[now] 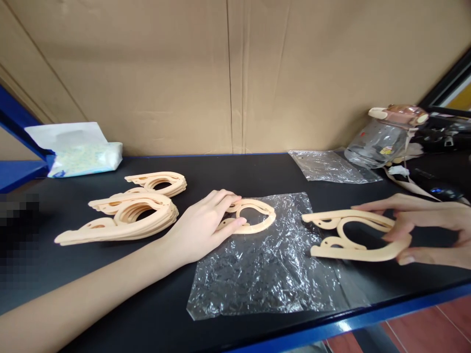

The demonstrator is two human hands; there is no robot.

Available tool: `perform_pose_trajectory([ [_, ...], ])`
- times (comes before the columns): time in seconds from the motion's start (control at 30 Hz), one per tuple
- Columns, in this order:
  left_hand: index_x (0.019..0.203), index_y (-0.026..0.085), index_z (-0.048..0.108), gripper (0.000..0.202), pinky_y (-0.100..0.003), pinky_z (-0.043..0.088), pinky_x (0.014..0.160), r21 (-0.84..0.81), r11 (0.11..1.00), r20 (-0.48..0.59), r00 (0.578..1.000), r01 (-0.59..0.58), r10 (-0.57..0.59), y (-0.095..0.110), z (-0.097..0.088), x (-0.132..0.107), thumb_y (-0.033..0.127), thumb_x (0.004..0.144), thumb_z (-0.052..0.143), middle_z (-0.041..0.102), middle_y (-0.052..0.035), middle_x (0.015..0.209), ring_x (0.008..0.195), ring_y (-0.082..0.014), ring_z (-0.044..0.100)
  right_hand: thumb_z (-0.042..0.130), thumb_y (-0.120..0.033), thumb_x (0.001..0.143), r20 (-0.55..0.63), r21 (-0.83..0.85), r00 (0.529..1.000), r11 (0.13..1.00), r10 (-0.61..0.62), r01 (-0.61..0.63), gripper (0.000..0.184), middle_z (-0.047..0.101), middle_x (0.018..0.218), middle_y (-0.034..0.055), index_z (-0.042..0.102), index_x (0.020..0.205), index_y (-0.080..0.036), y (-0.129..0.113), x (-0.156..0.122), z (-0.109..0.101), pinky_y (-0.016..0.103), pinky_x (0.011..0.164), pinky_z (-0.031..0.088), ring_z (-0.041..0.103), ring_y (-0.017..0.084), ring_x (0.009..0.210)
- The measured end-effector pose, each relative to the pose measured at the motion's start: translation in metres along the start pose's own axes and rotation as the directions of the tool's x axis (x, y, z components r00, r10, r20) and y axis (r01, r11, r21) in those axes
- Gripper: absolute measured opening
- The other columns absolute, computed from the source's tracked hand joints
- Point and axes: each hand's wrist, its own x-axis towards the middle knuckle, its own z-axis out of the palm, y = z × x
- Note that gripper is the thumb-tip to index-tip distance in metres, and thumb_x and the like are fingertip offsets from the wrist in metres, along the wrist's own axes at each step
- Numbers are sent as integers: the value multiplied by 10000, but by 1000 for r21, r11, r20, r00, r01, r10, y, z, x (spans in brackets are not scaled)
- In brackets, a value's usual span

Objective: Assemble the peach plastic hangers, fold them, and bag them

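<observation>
My left hand reaches to the middle of the table, thumb and fingers gripping the near end of a beige plastic folding hanger. That hanger lies on a clear plastic bag, which is wrinkled and spread flat. At the right, my right hand pinches the rounded end of a second beige folding hanger between thumb and fingers. Its two arms point left, over or beside the bag's right edge. Left of my left hand are stacked folding hangers, with a smaller stack just behind.
A packet of wipes with its flap raised stands at the back left. Another clear bag lies at the back right beside a transparent bottle with a strap. Cardboard walls the back; the black table has a blue edge.
</observation>
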Motion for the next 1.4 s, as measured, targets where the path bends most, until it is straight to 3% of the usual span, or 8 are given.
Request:
perform_pose_trajectory([
  [0.1,1218,192,521,381,-366,466,932,1,1000,4,1000,1,-1,0,0,0,460,973,405,562,-49,1245,1100,-219,560,721,-494,705,75,72,997,997,9,-15,160,606,1322,-17,710,675,-337,-17,9,12,504,886,549,604,354,1128],
  [0.3,1221,187,516,384,-364,460,939,1,1000,9,1000,-3,3,-1,1,0,459,973,404,556,-48,1248,1117,-217,547,754,-441,725,21,263,999,963,50,-54,189,601,1328,43,697,720,-261,-24,27,32,445,969,491,581,310,1178],
  [0.43,1237,184,506,395,-361,457,945,-3,1000,9,1000,-6,6,-2,1,0,459,973,403,557,-53,1251,1123,-220,544,766,-412,726,-31,332,999,943,20,-9,180,615,1314,60,699,741,-246,-24,39,42,452,979,483,584,302,1183],
  [0.6,1247,184,498,409,-366,451,945,-11,1000,8,1000,-7,7,-2,1,1,470,975,392,555,-57,1253,1124,-223,541,754,-438,733,-75,275,993,955,-94,111,223,649,1268,57,704,860,-262,-27,55,53,484,971,493,591,300,1185],
  [0.73,1243,188,499,433,-367,451,932,-25,1000,18,1000,4,-3,0,-1,1,506,963,407,564,-56,1235,1098,-227,554,749,-440,743,-55,220,993,969,-104,114,367,662,1245,65,630,1032,-247,-36,67,60,419,902,534,638,264,1109],
  [0.9,1284,186,469,547,-371,445,941,-44,999,18,1000,-8,9,0,-2,1,585,911,465,559,-68,1241,1110,-238,547,744,-440,751,-81,164,991,980,-104,116,366,711,1072,24,601,1022,-239,-50,82,67,336,818,547,673,188,911],
  [1.13,1304,178,459,774,-404,456,933,-43,999,24,1000,-18,19,-1,-1,2,698,750,605,550,-85,1264,1108,-267,546,695,-448,792,-137,67,984,990,-113,123,314,692,918,5,562,968,-225,-66,89,79,319,732,537,652,173,829],
  [1.4,1302,193,464,685,-403,458,926,-53,998,33,999,-16,18,0,-3,1,667,816,547,559,-74,1248,1102,-258,543,683,-516,783,-213,-56,962,986,-168,160,527,695,1102,43,515,1188,-225,-70,88,88,400,829,531,663,231,983],
])
